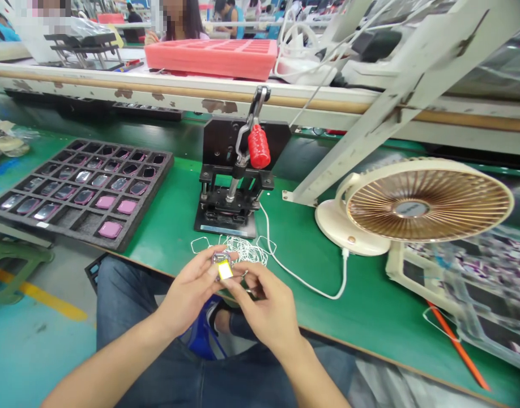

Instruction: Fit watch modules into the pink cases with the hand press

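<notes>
Green matting covers the surface [362, 306] in front of me, with other workers seated beyond the far rail. Over its near edge, above my lap, my left hand [192, 292] pinches a small metal part [221, 265] with a yellow tab between thumb and fingertips. My right hand [266, 309] meets it from the other side, its fingers curled in close at the tab; I cannot tell exactly what they grip. Just behind lies a heap of thin white rings [243, 249], in front of a black hand press [237, 181] with a red handle [259, 146]. A dark tray [79, 187] of glossy pieces sits to the left, a cream fan [413, 207] to the right.
</notes>
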Available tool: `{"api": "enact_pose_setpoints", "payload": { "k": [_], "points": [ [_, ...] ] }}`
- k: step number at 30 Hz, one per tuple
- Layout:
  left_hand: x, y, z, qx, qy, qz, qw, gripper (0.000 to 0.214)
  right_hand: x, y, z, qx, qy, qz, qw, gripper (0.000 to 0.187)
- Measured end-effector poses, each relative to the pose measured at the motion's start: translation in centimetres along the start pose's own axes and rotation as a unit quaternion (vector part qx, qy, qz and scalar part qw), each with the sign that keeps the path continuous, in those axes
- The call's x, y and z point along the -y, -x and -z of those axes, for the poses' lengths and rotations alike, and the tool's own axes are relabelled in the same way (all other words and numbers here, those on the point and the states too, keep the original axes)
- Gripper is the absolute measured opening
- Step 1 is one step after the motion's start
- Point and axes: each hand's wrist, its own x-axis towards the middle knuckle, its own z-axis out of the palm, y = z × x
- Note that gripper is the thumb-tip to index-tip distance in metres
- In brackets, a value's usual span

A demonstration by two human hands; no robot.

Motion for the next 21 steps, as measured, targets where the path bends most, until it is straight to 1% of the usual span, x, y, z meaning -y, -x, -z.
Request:
{"api": "enact_pose_setpoints", "payload": {
  "k": [2, 4, 6, 7, 8, 10, 13, 17, 19, 21],
  "points": [
    [0.3, 0.1, 0.1, 0.004, -0.008, -0.009, 1.0, 0.039, 0.3, 0.1, -0.4, -0.002, -0.052, -0.046, 0.998, 0.013],
    [0.5, 0.2, 0.3, 0.008, -0.012, -0.016, 1.0, 0.038, 0.6, 0.2, -0.7, -0.003, -0.095, -0.075, 0.993, 0.013],
    [0.7, 0.3, 0.3, 0.007, -0.01, -0.024, 1.0, 0.037, 0.7, 0.3, -0.9, -0.006, -0.112, -0.083, 0.99, 0.015],
    [0.8, 0.3, 0.3, 0.006, -0.007, -0.029, 1.0, 0.037, 0.8, 0.4, -0.9, -0.008, -0.103, -0.078, 0.992, 0.017],
    [0.8, 0.4, 0.3, 0.003, -0.002, -0.033, 0.999, 0.036, 0.8, 0.5, -0.8, -0.009, -0.084, -0.063, 0.994, 0.017],
    [0.8, 0.5, 0.2, -0.002, 0.009, -0.036, 0.999, 0.036, 0.7, 0.6, -0.6, -0.011, -0.023, -0.005, 1.0, 0.021],
    [0.7, 0.8, 0.3, -0.003, 0.013, -0.028, 1.0, 0.037, 0.6, 0.8, -0.2, -0.01, 0.06, 0.087, 0.994, 0.026],
    [0.7, 1.1, 0.5, 0.007, 0.006, -0.013, 1.0, 0.039, 0.2, 1.0, 0.3, -0.016, 0.1, 0.144, 0.984, 0.028],
    [0.6, 1.2, 0.4, 0.009, 0.011, -0.006, 1.0, 0.039, 0.0, 1.0, 0.5, -0.021, 0.112, 0.18, 0.977, 0.031],
    [0.5, 1.4, 0.3, 0.01, 0.021, 0.0, 1.0, 0.038, -0.2, 1.0, 0.7, -0.034, 0.121, 0.22, 0.967, 0.031]
  ]
}}
